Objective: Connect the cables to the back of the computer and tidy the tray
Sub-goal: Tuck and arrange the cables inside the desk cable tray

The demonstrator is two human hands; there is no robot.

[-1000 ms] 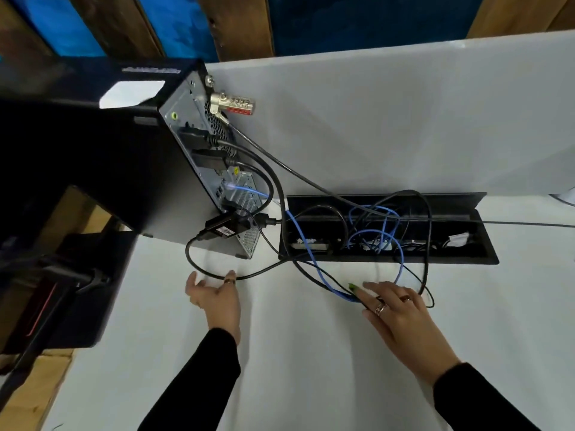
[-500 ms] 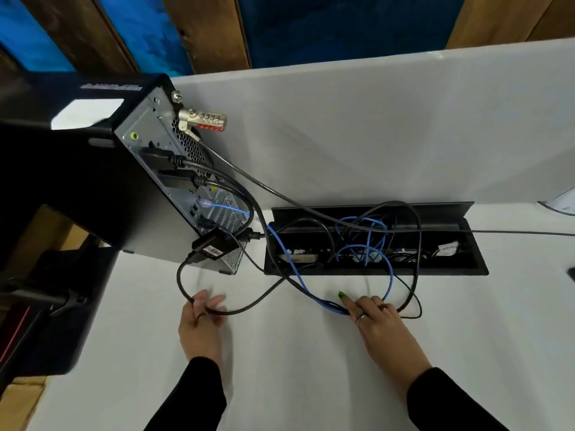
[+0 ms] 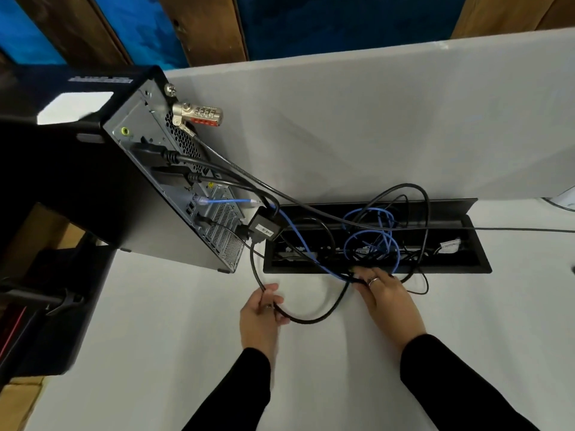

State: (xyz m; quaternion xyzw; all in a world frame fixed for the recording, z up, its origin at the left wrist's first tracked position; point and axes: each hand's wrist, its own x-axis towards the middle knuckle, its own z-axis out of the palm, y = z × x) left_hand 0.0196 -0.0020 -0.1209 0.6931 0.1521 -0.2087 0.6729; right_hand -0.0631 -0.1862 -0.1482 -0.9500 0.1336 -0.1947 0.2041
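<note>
Nearest the camera, two black sleeves reach forward over the white desk (image 3: 155,353). The left hand (image 3: 259,315) has its fingers curled around a loop of black cable (image 3: 311,320), pinching it at the loop's left side. From that pinch the loop sags toward the person and sweeps right and away, up to the right hand (image 3: 387,293).

The right hand lies knuckles up at the front rim of the cable tray (image 3: 466,270), its fingers bent over the bundle where the black cable and the blue network cable (image 3: 298,234) cross the rim. How firmly it grips cannot be told; the fingertips are hidden among the wires.

The loop's long axis runs left to right between the two hands, and the tray's opening lies just beyond the right hand, so the right hand is the nearer one for feeding slack in, while the left seems placed to gather and pass the loop across.

Further back, the tray holds a tangle of blue and black wires under its raised lid. To its left the desktop computer (image 3: 102,188) stands with its rear panel toward the tray; several black plugs and the blue cable already appear seated in it, and a combination cable lock (image 3: 199,115) hangs near its top. The connecting looks largely done; tidying remains.
</note>
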